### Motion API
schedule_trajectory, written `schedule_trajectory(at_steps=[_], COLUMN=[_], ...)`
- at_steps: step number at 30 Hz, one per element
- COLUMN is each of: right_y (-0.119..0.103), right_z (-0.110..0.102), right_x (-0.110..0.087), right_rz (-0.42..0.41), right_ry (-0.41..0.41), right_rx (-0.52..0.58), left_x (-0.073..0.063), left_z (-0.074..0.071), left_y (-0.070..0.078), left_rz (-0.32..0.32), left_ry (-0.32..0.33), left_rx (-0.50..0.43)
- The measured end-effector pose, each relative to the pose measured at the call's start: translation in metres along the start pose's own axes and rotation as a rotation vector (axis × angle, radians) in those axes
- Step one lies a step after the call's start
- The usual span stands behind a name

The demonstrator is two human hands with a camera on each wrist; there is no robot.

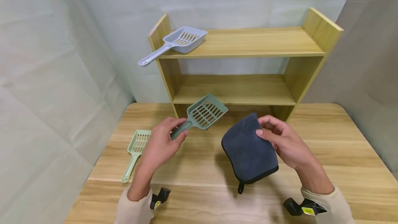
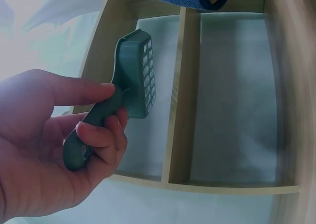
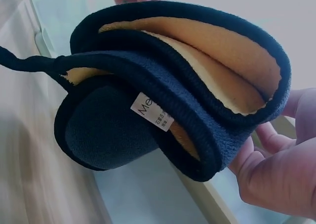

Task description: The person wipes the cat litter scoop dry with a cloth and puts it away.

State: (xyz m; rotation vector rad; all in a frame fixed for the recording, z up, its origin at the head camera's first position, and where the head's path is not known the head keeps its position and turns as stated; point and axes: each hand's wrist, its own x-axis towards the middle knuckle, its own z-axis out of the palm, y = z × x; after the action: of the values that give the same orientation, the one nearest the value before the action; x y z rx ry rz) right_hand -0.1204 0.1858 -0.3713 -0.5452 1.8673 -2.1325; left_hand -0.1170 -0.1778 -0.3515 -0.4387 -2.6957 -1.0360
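Neatly slotted scoop (image 1: 195, 120), folded fuzzy cloth (image 1: 251, 150).

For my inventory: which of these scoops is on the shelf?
The lavender scoop, on the top board. The left hand holds the dark green scoop; the light green scoop lies on the table.

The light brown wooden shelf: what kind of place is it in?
Perhaps a little filming booth: wrinkled pale grey sheets hang behind and beside the shelf and a wood-grained rectangular table.
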Motion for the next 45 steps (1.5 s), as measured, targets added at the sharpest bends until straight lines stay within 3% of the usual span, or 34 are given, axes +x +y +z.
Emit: schedule_trajectory(at_steps=[8, 13, 22, 33, 39, 45], right_y=[0.002, 0.001, 0.002, 0.005, 0.006, 0.006], right_z=[-0.001, -0.001, -0.002, -0.002, -0.003, -0.003], right_x=[0.002, 0.006, 0.007, 0.009, 0.010, 0.009], right_rz=[-0.026, -0.024, -0.004, 0.018, 0.022, 0.054], right_ry=[0.048, 0.058, 0.077, 0.096, 0.103, 0.098], right_rx=[-0.002, 0.007, 0.011, -0.024, -0.033, -0.009], left_x=[-0.005, -0.006, 0.006, 0.037, 0.059, 0.084], left_z=[-0.007, -0.016, -0.047, -0.080, -0.092, -0.095], left_y=[0.000, 0.004, 0.035, 0.067, 0.080, 0.088], left_rz=[0.002, 0.015, 0.055, 0.158, 0.134, 0.074], left_ry=[0.009, 0.062, 0.142, 0.225, 0.202, 0.176], left_rx=[-0.002, 0.016, 0.046, 0.108, 0.099, 0.098])
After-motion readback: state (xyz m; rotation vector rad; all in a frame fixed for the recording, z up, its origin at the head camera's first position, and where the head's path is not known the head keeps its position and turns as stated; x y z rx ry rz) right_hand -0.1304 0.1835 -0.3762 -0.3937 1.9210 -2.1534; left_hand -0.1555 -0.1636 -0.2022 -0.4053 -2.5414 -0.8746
